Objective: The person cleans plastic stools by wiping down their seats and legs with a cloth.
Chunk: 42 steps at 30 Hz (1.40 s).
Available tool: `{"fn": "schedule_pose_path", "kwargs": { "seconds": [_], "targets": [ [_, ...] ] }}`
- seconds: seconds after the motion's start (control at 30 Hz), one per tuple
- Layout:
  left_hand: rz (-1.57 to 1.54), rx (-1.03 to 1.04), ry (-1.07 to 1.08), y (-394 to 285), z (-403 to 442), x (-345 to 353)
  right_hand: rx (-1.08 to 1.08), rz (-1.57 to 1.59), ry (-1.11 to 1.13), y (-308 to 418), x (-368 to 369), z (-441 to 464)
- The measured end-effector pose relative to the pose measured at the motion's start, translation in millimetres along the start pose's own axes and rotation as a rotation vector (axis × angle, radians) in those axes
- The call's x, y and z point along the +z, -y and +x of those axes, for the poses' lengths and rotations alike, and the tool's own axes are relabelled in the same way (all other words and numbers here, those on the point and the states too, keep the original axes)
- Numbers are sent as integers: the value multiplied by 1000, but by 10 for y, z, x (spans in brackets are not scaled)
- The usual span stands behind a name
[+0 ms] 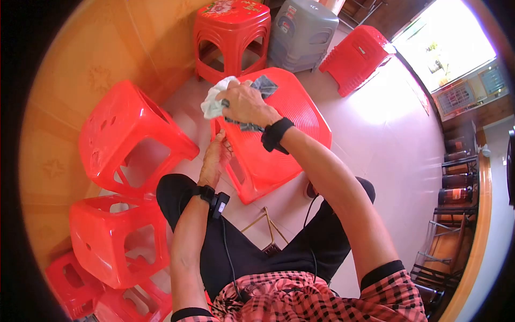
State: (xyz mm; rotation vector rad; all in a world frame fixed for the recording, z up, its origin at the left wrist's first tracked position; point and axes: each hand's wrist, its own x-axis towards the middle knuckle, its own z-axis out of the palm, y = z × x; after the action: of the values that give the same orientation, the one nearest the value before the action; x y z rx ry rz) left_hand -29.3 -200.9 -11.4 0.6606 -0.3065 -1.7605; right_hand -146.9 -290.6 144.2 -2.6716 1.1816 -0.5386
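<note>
A red plastic stool (289, 115) with a ribbed top is tilted in front of my knees. On its upper left part, my right hand (248, 102) is closed on a bunched cloth, a white part (214, 101) sticking out to the left and a dark grey part (264, 86) lying against the stool top. My left hand (217, 152) holds the stool by its left edge, below the cloth, with the fingers partly hidden by the rim.
Several red stools (115, 134) stand at the left by the orange tiled wall (102, 48). Behind are a stool with a flower print (232, 16), a grey stool stack (303, 32) and a red stack (359, 56). Large jars (456, 181) stand on racks at the right.
</note>
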Motion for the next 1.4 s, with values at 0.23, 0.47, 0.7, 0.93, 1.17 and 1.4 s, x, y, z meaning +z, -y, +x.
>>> {"fn": "schedule_pose_path", "kwargs": {
  "seconds": [0.23, 0.47, 0.7, 0.93, 1.17, 1.4],
  "targets": [
    [-77, 149, -39, 124, 182, -310, -162, -299, 204, 389, -55, -479],
    [-2, 1, 41, -35, 61, -169, -401, -418, 287, 674, -254, -1177],
    [-13, -83, 176, -31, 102, -244, -462, -466, 238, 680, -351, -942],
    [260, -52, 12, -88, -27, -50, -379, -769, 505, 865, -18, -704],
    [139, -128, 125, -28, 168, -281, -441, -764, 646, 1085, -227, -1197],
    [149, -51, 124, -70, 29, -97, -430, -607, 589, 833, -222, -2128]
  ]
}}
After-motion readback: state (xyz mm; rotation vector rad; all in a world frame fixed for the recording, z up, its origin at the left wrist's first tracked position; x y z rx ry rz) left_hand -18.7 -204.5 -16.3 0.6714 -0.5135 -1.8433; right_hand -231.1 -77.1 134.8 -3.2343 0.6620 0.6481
